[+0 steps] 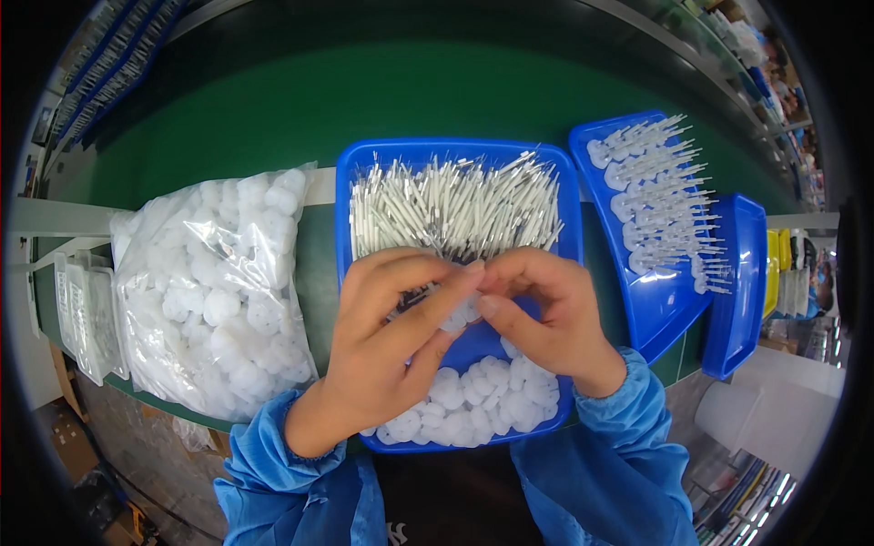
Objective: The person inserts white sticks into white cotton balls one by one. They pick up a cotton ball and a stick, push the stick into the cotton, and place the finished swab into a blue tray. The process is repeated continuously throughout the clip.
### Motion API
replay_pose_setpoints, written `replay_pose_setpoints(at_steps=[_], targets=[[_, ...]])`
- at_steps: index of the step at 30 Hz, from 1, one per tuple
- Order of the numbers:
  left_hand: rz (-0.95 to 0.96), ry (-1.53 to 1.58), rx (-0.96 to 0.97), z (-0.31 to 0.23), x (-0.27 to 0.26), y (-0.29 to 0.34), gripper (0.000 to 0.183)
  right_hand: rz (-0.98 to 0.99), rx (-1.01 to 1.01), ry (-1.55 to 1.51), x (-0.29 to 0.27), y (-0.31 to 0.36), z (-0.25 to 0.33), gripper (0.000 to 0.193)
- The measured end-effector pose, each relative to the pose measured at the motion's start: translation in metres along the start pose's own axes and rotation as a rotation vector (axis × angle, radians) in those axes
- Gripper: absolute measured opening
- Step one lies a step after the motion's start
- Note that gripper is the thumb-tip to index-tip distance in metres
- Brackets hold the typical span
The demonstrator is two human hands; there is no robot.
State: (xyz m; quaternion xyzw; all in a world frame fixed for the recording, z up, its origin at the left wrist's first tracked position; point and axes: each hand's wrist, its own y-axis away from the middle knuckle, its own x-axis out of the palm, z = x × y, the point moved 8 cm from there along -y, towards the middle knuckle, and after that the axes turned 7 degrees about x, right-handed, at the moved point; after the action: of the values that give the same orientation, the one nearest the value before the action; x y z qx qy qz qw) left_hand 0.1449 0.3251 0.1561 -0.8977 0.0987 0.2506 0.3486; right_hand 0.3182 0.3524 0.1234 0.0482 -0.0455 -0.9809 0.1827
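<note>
Both hands meet over the square blue plastic tray [346,196] at centre: left hand [387,341] & right hand [546,314] w/ fingertips pinched narrow on a small white round plastic piece [460,314], which sits btwn them just above the tray's bare middle. Thin white sticks [455,205] fill the tray's far half, loose white round caps [478,400] the near edge. Clear plastic bag of white caps [214,291] lies to the left; a second blue tray w/ assembled stick-and-cap pieces [660,196] to the right.
</note>
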Motion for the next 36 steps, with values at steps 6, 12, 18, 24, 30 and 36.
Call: replay_pose_setpoints(at_steps=[6,12,18,24,30,36], targets=[[0.151,-0.100,-0.108,0.001,0.000,0.025,0.080,0.039,-0.417,0.768,0.003,0.025,0.018,0.020],[0.385,-0.219,-0.080,-0.007,0.023,0.028,0.062,0.017,-0.326,1.003,0.011,0.030,0.022,0.023],[0.334,-0.197,-0.096,-0.002,0.018,0.023,0.049,-0.017,-0.337,0.913,-0.003,0.033,0.006,0.024],[0.378,-0.164,-0.057,0.000,0.035,0.010,0.045,-0.041,-0.387,0.925,0.001,0.034,0.008,0.016],[0.381,-0.253,-0.100,-0.003,0.033,0.006,0.047,-0.089,-0.474,1.063,0.010,0.040,0.015,0.013],[0.359,-0.197,-0.039,-0.003,0.024,0.022,0.035,-0.379,-0.408,0.835,-0.065,0.100,0.038,0.013]])
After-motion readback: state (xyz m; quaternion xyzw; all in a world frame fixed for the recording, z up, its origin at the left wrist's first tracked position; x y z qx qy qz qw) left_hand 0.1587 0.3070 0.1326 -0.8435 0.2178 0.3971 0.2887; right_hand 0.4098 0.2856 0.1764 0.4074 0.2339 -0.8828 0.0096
